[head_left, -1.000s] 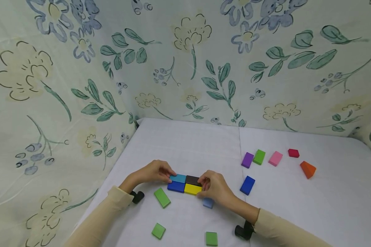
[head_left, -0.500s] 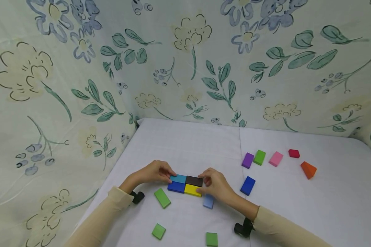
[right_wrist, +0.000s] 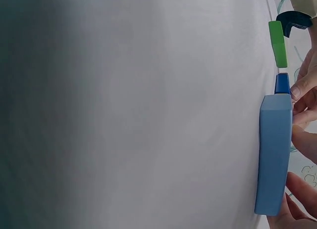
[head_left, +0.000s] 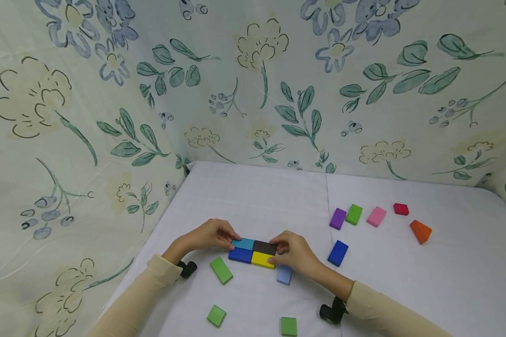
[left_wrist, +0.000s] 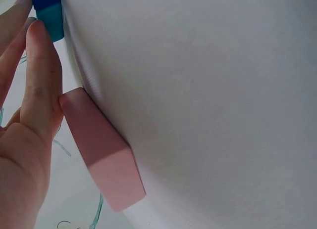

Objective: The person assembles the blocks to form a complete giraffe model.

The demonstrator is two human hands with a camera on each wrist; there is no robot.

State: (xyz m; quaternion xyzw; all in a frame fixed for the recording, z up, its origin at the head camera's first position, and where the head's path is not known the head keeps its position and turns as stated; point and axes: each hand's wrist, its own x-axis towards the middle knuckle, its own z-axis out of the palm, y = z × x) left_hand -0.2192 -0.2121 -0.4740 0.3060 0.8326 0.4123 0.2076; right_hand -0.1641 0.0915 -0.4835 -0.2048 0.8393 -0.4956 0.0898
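Observation:
Four-sided toy blocks lie pressed together in a two-by-two group: turquoise [head_left: 243, 244], dark brown [head_left: 264, 247], blue [head_left: 240, 255] and yellow [head_left: 262, 260]. My left hand [head_left: 211, 234] pinches the turquoise block at the group's left end. In the left wrist view its fingertips [left_wrist: 38, 33] touch that block. At the right end my right hand [head_left: 294, 252] grips the brown and yellow blocks, finger on the brown, thumb on the yellow. A light blue block [head_left: 284, 275] lies just below the right hand and looms large in the right wrist view.
Green blocks [head_left: 221, 270] lie nearer the body. To the right lie purple [head_left: 338, 218], green, pink [head_left: 376, 216], red and orange [head_left: 420, 231] blocks, plus a blue block [head_left: 338, 253]. A pinkish block [left_wrist: 101, 150] sits beside the left hand. Floral cloth [head_left: 253, 84] hangs behind the table.
My right hand's fingers have shifted slightly over the group's right end, uncovering more of the brown and yellow blocks. My left hand and the blocks look unmoved.

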